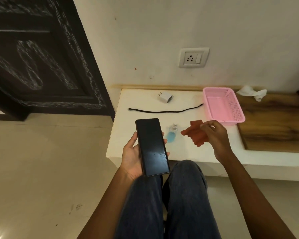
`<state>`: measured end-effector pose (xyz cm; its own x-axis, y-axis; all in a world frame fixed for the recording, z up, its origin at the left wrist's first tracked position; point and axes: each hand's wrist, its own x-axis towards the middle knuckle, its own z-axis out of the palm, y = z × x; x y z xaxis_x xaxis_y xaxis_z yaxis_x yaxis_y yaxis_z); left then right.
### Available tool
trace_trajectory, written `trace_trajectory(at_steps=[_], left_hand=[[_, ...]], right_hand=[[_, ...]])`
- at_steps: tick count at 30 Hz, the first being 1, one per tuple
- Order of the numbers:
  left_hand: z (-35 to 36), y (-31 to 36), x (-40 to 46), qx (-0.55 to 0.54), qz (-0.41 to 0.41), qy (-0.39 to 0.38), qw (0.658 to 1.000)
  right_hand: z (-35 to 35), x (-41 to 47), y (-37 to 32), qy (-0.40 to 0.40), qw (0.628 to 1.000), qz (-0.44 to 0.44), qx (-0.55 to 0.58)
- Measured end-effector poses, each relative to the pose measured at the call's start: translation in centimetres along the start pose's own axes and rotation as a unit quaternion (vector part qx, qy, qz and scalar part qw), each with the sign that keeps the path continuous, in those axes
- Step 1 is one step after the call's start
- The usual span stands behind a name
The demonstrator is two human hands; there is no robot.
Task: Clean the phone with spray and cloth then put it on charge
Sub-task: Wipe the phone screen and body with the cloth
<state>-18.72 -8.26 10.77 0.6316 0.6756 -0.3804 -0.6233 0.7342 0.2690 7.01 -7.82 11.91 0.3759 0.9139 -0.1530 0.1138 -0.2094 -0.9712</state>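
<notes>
The wiping step looks to be in hand: the flat black slab of a phone (151, 146) lies screen-up in the left hand (136, 156), fingers curled round its edges, held out over the near left corner of the white table (128, 135). Small droplets show on the near right part of the glass, so the spraying seems done. To its right the right hand (214, 135) pinches a thin rust-red cloth (196, 133) between thumb and fingers, the cloth hanging loose above the tabletop. The next move probably calls for bringing cloth onto screen and rubbing across the wet patch while the left hand keeps the phone steady.

Counted — one phone, one cloth, and one small clear spray bottle of blue liquid (172, 134) standing between the two hands. Farther back lie one black charging cable (164, 111) and one white plug adapter (165, 97), with one white wall socket (193, 57) above. One pink plastic basket (238, 107) sits far right, one crumpled white tissue (252, 93) beyond it.
</notes>
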Motion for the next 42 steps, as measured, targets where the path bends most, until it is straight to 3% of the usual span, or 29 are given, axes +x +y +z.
trace_trajectory(at_steps=[6,11,17,20,23,30,38,42], left_hand=[[0.5,-1.3,-1.9,-0.023,0.004,-0.006,1.000],[0.5,-2.1,-3.2,-0.008,-0.004,-0.004,1.000],[1.3,-3.1,-4.3,-0.002,-0.001,-0.014,1.000],[2.1,-3.7,-4.6,0.008,0.000,-0.015,1.000],[2.7,-4.1,-4.9,0.034,-0.002,-0.005,0.999],[3.0,-3.6,-5.3,0.106,0.019,0.038,0.993],[3.1,-3.3,-6.0,0.107,0.027,0.048,0.993],[3.4,-3.2,-6.2,0.110,0.032,0.047,0.992]], right_hand=[[1.1,-4.3,-4.3,-0.044,0.995,0.001,0.092],[2.1,-7.4,-6.7,-0.093,0.993,-0.009,0.077],[4.6,-10.5,-8.2,0.042,0.982,-0.183,-0.032],[5.8,-11.2,-8.4,0.117,0.930,-0.301,-0.176],[6.9,-11.3,-8.1,0.151,0.880,-0.361,-0.267],[8.3,-12.4,-7.2,0.033,0.881,-0.375,-0.286],[7.7,-13.1,-6.3,0.029,0.837,-0.423,-0.345],[7.8,-13.0,-7.2,0.038,0.839,-0.423,-0.341]])
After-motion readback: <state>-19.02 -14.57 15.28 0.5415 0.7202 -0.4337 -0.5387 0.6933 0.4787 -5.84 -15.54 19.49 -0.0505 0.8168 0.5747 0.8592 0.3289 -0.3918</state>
